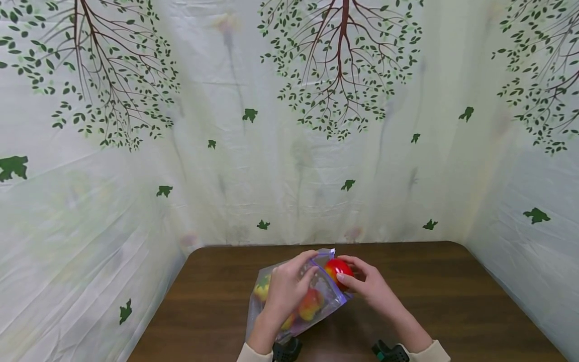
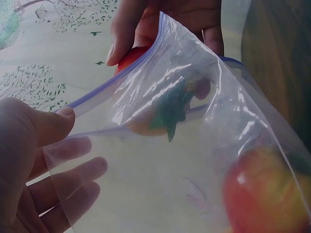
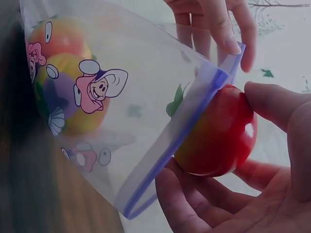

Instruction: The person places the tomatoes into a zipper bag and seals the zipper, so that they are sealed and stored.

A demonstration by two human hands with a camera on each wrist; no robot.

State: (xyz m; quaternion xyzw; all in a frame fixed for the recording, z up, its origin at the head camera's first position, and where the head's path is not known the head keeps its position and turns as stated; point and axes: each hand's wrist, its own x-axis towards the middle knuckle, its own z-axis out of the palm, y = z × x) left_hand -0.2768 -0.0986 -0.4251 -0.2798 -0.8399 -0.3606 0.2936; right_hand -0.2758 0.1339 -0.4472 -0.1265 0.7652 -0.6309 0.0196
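A clear zip bag (image 1: pixel 289 327) with a purple-blue zip strip and printed cartoon figures is held above the table. My left hand (image 1: pixel 287 289) pinches the bag's mouth at one side, thumb outside and fingers seen through the plastic in the left wrist view. A shiny red tomato (image 3: pixel 223 136) with green leaves is partly inside the opening, leaves foremost. My right hand (image 1: pixel 368 281) grips the tomato from its outer side, thumb and fingers around it. Red-yellow fruits (image 1: pixel 311 304) lie deeper in the bag, blurred through the plastic.
A dark brown wooden table (image 1: pixel 452 301) spreads beneath both hands. Pale curtains (image 1: pixel 289 201) printed with trees and green leaves hang behind it and at both sides. Black camera mounts (image 1: pixel 287 349) sit on the wrists.
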